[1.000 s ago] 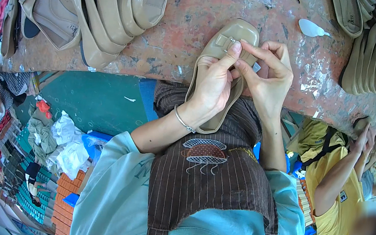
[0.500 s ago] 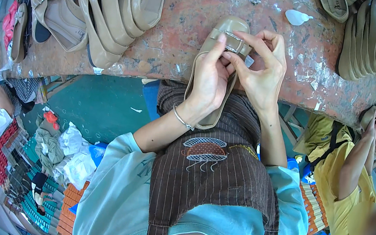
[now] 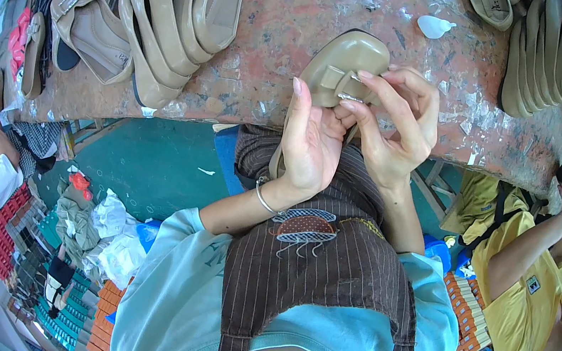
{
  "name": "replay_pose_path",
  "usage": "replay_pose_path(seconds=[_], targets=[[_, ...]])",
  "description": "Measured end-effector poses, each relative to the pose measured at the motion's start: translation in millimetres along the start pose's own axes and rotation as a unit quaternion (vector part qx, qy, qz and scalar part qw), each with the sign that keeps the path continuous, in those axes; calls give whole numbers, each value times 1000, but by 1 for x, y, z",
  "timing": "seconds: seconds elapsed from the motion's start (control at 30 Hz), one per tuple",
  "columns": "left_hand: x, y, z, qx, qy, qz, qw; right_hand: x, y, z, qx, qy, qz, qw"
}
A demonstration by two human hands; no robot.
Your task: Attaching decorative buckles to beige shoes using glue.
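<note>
Head view showed both hands raised over the desk (image 3: 265, 80) edge, gripping one beige sandal (image 3: 343, 66) between them. Left hand (image 3: 310, 144) was closed around the sandal's side from beneath, index finger straight up along its edge. Right hand (image 3: 395, 130) pinched the small metal buckle (image 3: 348, 96) on the strap with thumb and forefinger. Beyond the left hand lay a row of beige soles (image 3: 174, 17); beyond the right hand stood another stack of soles (image 3: 545, 58).
</note>
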State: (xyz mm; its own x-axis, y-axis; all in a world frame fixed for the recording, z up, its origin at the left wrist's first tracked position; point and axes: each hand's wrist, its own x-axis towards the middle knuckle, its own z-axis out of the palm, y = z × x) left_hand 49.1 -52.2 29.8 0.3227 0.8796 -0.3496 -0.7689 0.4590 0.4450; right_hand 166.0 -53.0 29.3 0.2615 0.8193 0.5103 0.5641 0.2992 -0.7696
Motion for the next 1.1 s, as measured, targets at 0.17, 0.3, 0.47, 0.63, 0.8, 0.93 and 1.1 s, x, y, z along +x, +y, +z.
replay_pose_path(seconds=[0.17, 0.3, 0.47, 0.63, 0.8, 0.93, 1.1], targets=[[0, 9, 4, -54, -168, 36, 984, -3, -5, -2, -10, 34, -35, 999], [-12, 35, 9, 145, -137, 49, 979, -2, -12, 3, 20, 67, -76, 995], [17, 191, 15, 142, -224, 233, 936, -1, 4, -3, 132, 148, 55, 979], [117, 360, 44, 289, 117, 356, 881, 2, 55, -20, -99, 108, 252, 957], [125, 265, 30, 731, 99, 426, 523, 13, 91, -15, -123, 93, 217, 964], [127, 185, 13, 946, 5, 256, 198, 28, 102, -8, -174, 92, 197, 960], [141, 189, 21, 904, -39, 296, 306, 36, 105, -6, -142, 91, 239, 956]])
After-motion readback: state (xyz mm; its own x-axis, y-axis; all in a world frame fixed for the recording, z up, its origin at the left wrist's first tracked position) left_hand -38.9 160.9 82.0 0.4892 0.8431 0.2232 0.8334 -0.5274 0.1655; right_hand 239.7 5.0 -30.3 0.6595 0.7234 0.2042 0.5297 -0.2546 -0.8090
